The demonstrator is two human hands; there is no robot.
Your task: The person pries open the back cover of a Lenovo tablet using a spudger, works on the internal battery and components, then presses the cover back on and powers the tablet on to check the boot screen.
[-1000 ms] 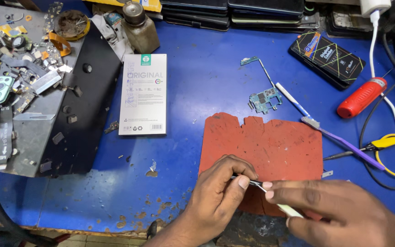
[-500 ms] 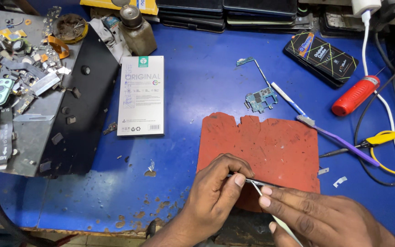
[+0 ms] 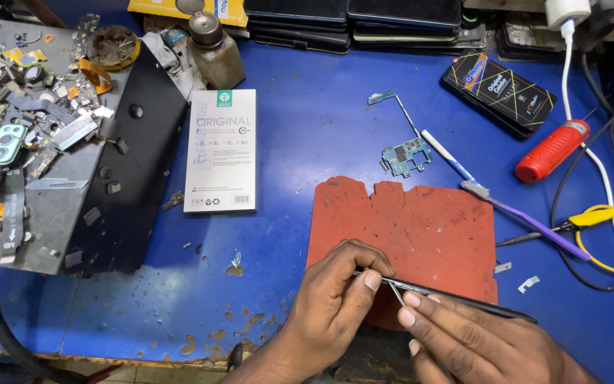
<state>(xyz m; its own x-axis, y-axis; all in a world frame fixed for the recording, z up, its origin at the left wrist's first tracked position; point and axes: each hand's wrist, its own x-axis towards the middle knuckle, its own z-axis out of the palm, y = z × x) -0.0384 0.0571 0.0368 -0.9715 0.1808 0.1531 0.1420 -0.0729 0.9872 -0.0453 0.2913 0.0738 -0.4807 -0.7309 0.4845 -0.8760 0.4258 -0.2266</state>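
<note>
My left hand (image 3: 332, 299) rests on the near edge of a red work mat (image 3: 421, 227), fingers curled, its index fingertip touching the end of a thin dark flat part (image 3: 449, 297). My right hand (image 3: 477, 341) grips that flat part and a pair of fine metal tweezers (image 3: 396, 291) whose tips point toward the left hand. A small blue circuit board (image 3: 406, 155) with a thin flex strip lies on the blue table beyond the mat.
A purple-handled brush (image 3: 527, 220) lies at the mat's right edge. A white flat box (image 3: 220, 149) sits mid-table, a black tray with several scrap parts (image 3: 58, 156) at left. A red screwdriver handle (image 3: 552, 151), cables with a yellow clip (image 3: 609, 213) and stacked phones (image 3: 349, 18) lie farther back.
My right hand has shifted left and turned, bringing the dark flat part level across the mat's near edge. The left hand's fingertip now meets its end.
</note>
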